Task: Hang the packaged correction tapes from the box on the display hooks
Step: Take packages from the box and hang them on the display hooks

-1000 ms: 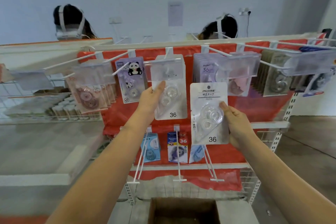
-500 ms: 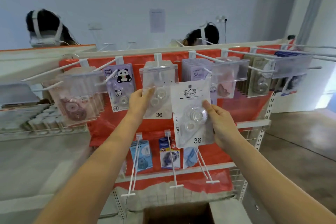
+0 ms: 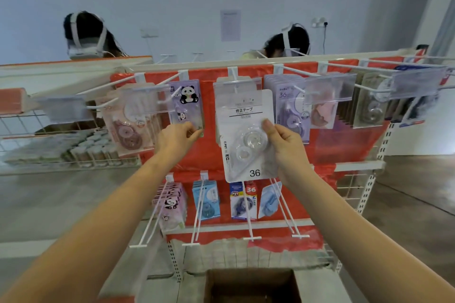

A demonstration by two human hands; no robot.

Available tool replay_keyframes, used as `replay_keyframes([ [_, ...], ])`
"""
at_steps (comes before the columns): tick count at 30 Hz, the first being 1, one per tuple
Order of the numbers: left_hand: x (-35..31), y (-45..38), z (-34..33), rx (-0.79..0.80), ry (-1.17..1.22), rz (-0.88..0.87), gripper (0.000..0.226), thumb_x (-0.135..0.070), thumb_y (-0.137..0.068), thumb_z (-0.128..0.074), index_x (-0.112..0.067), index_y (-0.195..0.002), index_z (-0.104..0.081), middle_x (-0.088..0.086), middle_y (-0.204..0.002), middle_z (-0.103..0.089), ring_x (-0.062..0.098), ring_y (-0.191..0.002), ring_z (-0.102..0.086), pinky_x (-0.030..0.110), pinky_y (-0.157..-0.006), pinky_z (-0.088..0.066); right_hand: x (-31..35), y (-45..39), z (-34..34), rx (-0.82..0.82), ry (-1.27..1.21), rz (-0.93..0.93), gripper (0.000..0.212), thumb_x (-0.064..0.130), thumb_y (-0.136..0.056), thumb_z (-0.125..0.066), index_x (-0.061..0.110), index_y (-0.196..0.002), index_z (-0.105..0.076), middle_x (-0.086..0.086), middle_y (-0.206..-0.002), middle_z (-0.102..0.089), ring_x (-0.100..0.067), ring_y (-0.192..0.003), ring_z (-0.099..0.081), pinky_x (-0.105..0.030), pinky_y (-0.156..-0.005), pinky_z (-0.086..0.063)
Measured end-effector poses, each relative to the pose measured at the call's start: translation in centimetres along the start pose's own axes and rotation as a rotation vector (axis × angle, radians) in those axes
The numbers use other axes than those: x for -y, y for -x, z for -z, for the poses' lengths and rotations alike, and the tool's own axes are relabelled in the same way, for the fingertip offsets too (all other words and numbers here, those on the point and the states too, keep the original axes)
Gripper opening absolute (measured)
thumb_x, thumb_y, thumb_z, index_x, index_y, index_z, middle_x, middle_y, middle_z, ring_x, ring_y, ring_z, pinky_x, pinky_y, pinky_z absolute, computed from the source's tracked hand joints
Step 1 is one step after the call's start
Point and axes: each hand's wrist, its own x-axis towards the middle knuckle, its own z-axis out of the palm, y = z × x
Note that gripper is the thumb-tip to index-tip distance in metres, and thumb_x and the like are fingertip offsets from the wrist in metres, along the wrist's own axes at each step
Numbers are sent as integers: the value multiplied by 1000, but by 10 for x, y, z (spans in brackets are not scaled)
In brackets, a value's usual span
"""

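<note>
Right hand [image 3: 283, 145] is pinching the white correction tape pack [image 3: 246, 135] by its right edge, thumb on the front, and the pack's top is tucked up behind the clear price tag [image 3: 237, 88] on the middle top hook [image 3: 234, 76]. Can't tell if the hole's actually on the wire yet, prob not. Left hand [image 3: 177, 138] has its fingers curled on the bottom corner of the panda pack [image 3: 187, 106] next door. Imo bring the left over to flip that tag up, so the hook tip shows, then slide the pack straight back w/o twisting. Box [image 3: 251, 285] sits below, too dark to see inside.
</note>
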Motion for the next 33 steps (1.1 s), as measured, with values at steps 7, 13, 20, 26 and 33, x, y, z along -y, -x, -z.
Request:
replay_keyframes([
  [7,-5,20,-9,62,-147,-77,34,-47,-95,-47,-18,-95,-65,5,-93,-70,28,-89,-64,32,-67,-44,-2,-6,-7,-47,184,73,47,30,-95,-54,17,-56,-30,11,-46,-24,-3,-44,-23,-15,-46,-22],
  [13,-13,29,-13,120,-204,-107,33,-46,-97,-44,-20,-101,-64,0,-99,-69,23,-92,-62,28,-66,-39,-2,-10,-10,-80,320,106,47,31,-95,-53,18,-55,-32,5,-52,-28,-7,-48,-25,-20,-48,-23],
  [20,-11,29,-21,190,-223,-135,34,-46,-97,-41,-20,-102,-62,1,-99,-69,24,-91,-63,31,-69,-43,-12,-15,-13,-120,328,51,41,32,-95,-52,12,-62,-41,-5,-59,-34,-11,-53,-28,-23,-50,-25],
  [26,-4,27,-32,185,-244,-154,35,-47,-96,-42,-20,-100,-65,2,-97,-70,25,-90,-64,33,-71,-47,-16,-47,-17,-169,466,-8,47,31,-97,-50,17,-55,-35,2,-55,-33,-11,-54,-30,-26,-54,-26],
  [33,2,23,-35,188,-241,-173,36,-48,-96,-42,-21,-100,-65,1,-94,-71,24,-88,-66,32,-71,-49,-10,-76,-23,-221,633,-75,34,29,-96,-49,12,-67,-46,0,-59,-38,-12,-54,-33,-28,-50,-27],
])
